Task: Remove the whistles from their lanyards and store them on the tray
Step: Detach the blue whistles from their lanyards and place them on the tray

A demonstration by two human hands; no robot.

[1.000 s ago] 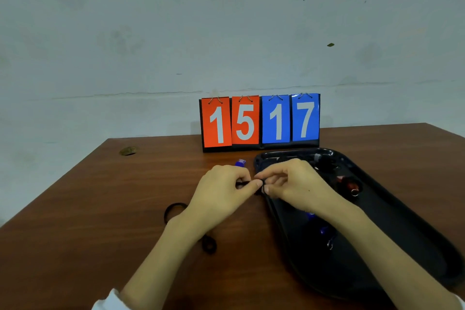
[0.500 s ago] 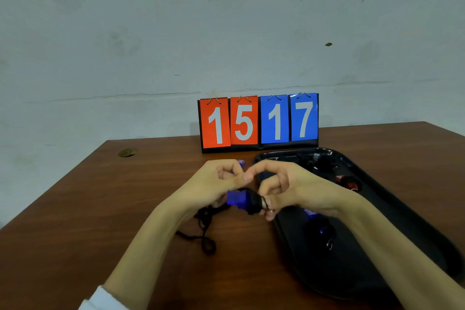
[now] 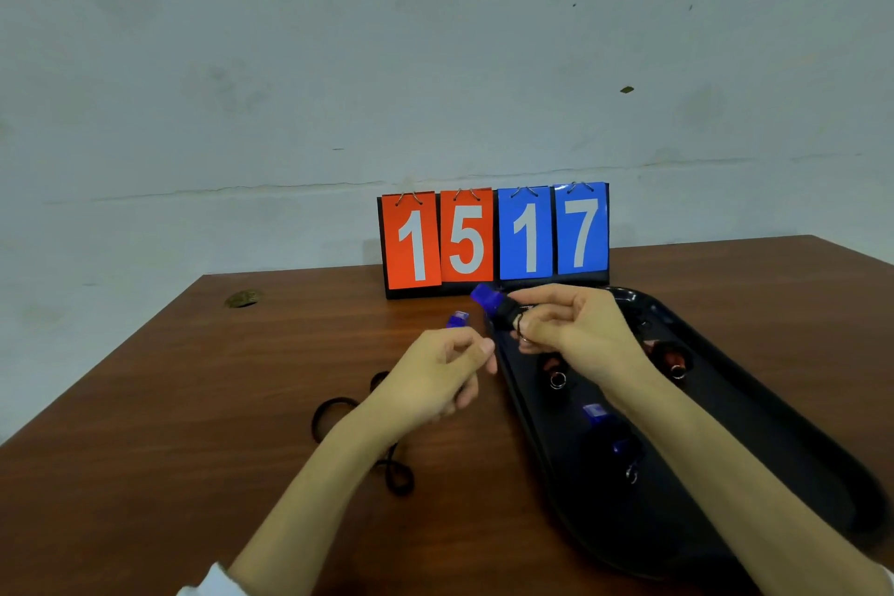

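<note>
Head view: hands now parted; right hand (image 3: 575, 334) grips blue whistle (image 3: 486, 298) over tray (image 3: 750, 402); left hand (image 3: 430, 382) curled, grasp unclear.

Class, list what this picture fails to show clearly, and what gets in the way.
Head view only:
1. Whether the left hand holds anything: its curled fingers hide it.
2. The second blue whistle: mostly behind that hand.
3. Near end of the tray: behind the right forearm.
4. The dark whistles on it: too blurred to count.

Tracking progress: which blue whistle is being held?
The blue whistle held up in the right hand; the others lie on the table and tray.
</note>
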